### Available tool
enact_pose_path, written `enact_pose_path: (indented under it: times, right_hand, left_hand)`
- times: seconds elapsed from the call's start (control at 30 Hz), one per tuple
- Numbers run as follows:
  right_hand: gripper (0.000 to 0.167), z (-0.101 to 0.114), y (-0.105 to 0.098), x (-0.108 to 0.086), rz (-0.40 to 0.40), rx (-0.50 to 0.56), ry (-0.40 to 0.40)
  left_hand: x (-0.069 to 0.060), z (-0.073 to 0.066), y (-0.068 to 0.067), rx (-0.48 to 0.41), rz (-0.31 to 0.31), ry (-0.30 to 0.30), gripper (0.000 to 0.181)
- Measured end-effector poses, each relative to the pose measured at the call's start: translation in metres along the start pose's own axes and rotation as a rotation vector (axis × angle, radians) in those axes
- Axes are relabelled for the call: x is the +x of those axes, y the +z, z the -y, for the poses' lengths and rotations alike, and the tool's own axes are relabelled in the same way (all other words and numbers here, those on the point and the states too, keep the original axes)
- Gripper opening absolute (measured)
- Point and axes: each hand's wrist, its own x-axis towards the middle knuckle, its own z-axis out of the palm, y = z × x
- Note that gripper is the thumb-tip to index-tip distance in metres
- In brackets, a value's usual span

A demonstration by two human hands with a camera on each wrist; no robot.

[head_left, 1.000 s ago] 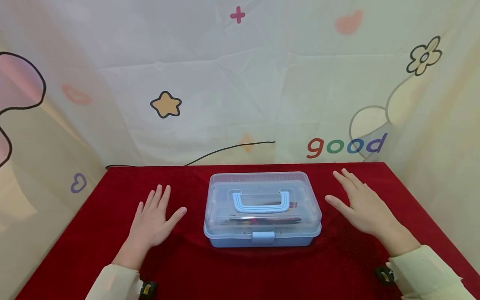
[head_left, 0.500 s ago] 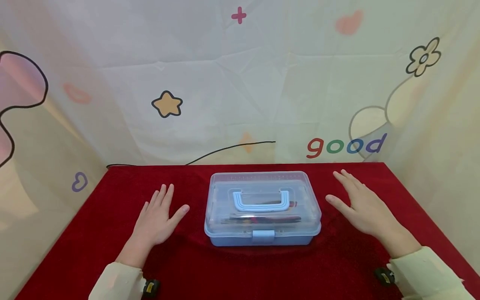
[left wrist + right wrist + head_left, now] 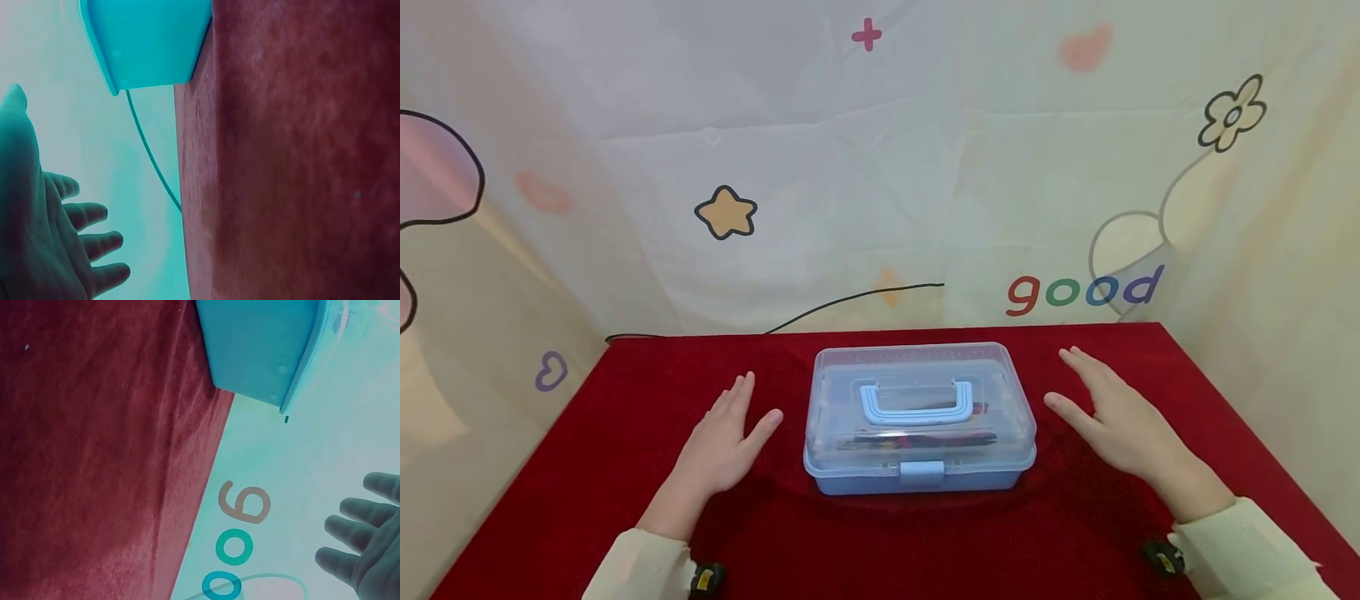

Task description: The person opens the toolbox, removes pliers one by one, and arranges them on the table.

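A blue plastic box (image 3: 921, 482) with a clear lid and a light blue handle (image 3: 917, 416) stands at the middle of the red cloth, lid down. Dark, slender items show through the lid. Left of it is my left hand (image 3: 715, 450), fingers straight and thumb spread, touching nothing. My right hand (image 3: 1123, 429) is held on the box's other side, fingers extended, also apart from it. Both wrist views show the box's side, (image 3: 150, 44) in the left one and the box (image 3: 259, 350) in the right one, with the left palm (image 3: 44, 250) and right fingers (image 3: 353, 534) beside it.
Red cloth (image 3: 880, 550) covers the table. Behind it hangs a pale curtain (image 3: 865, 192) printed with a star, a flower and the word "good". Small dark devices sit at the left wrist (image 3: 707, 578) and the right wrist (image 3: 1165, 557).
The left hand has shifted slightly right, toward the box, and turned so its fingers look closer together. The right hand has turned slightly. The whole head view has moved a little; the box stays put.
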Motion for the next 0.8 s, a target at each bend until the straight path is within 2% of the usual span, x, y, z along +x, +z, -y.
enact_pose_path:
  times: [0.47,0.8]
  right_hand:
    - [0.07,0.01,0.004,-0.005,-0.003,0.1,0.023]
    - [0.063,0.015,0.006,-0.011,-0.029,0.146,0.006]
  left_hand:
    - [-0.003,-0.006,0.006,-0.149,0.034,0.0,0.08]
    - [0.001,-0.014,0.009,-0.24,0.091,-0.006,0.081]
